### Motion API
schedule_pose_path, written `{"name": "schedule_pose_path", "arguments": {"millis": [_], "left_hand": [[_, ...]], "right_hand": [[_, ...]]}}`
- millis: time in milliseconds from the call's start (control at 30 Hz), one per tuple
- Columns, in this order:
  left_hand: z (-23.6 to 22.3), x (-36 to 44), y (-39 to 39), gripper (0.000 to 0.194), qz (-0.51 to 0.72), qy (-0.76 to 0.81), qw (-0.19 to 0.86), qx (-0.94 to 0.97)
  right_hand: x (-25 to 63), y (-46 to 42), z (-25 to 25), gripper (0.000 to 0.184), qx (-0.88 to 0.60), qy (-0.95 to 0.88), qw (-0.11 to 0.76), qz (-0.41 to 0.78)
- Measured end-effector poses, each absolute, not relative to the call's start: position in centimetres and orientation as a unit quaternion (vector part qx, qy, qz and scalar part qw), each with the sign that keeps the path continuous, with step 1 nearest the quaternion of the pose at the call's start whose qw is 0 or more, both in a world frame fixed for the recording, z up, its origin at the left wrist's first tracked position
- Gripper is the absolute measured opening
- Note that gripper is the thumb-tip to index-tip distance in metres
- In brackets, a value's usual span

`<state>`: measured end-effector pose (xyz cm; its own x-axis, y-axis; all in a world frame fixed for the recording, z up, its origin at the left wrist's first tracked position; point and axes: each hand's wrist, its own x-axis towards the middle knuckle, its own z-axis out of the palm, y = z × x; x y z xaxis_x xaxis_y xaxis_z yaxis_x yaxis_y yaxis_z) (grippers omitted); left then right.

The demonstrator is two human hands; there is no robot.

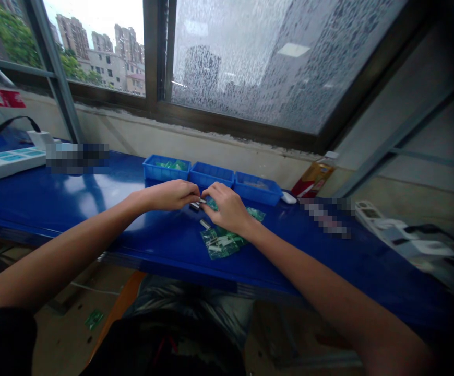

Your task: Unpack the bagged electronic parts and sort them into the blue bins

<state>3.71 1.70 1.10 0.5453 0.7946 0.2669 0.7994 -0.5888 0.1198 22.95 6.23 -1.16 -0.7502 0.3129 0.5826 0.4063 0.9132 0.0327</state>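
holding a small, pale, slim piece [202, 201]

Tabletop [152, 235]: smooth, v. glossy. Bins [212, 176]: plastic, slight sheen. Green bag [227, 249]: thin, crinkly, shiny plastic. Small pc [205, 224] beside it: shiny, prob. metal, too tiny to be sure. Power strip [11, 163]: smooth plastic. Windowpane [242, 68]: glass w/ droplets.

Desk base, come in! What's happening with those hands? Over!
Left hand pinching small pale piece. Right hand, fingertips close beside it. Green packet close to right forearm.
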Motion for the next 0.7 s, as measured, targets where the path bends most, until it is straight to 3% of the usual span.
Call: {"name": "schedule_pose_path", "arguments": {"millis": [400, 567, 700], "left_hand": [[1.8, 4.1, 1.4, 0.031, -0.196, -0.442, 0.058, -0.873], [1.6, 4.1, 1.2, 0.024, -0.227, -0.443, 0.024, -0.867], [0.8, 3.8, 1.6, 0.029, -0.190, -0.434, 0.018, -0.880]], "right_hand": [[23.4, 6.3, -0.2, 0.013, -0.204, -0.921, 0.319, -0.093], [24.9, 7.3, 1.5, 0.015, -0.242, -0.886, 0.385, -0.087], [25.8, 8.0, 2.2, 0.013, -0.263, -0.870, 0.409, -0.086]]}}
